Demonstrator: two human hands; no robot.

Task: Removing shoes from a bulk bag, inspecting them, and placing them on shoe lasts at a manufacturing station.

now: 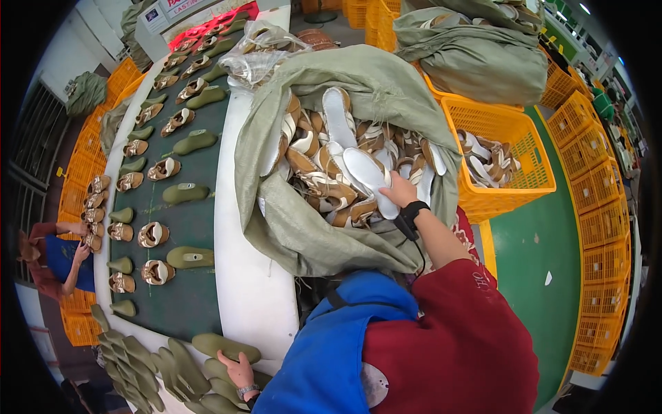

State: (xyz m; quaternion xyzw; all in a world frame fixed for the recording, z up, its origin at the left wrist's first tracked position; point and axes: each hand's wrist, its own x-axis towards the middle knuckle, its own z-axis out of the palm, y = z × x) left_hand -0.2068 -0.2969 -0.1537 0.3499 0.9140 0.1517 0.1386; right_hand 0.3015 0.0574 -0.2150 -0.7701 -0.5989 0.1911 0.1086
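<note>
Inside a big grey-green woven sack [324,65] lies a heap of brown-and-white shoe uppers with white undersides. My right hand [400,189] reaches into it, closed on the end of one shoe upper [366,168] whose white underside faces up. A black band circles that wrist. Down at the lower left, my left hand [238,372] is closed against the lower edge of an olive-green shoe last [226,346]; part of its grip is hidden. More green lasts [181,366] are piled beside that hand.
On the left, a dark green conveyor belt [186,228] carries rows of lasts and shoe uppers. A yellow crate [510,190] with more uppers stands right of the sack. Beyond the belt, a co-worker [65,259] handles shoes. Stacked yellow crates [600,262] line the right side.
</note>
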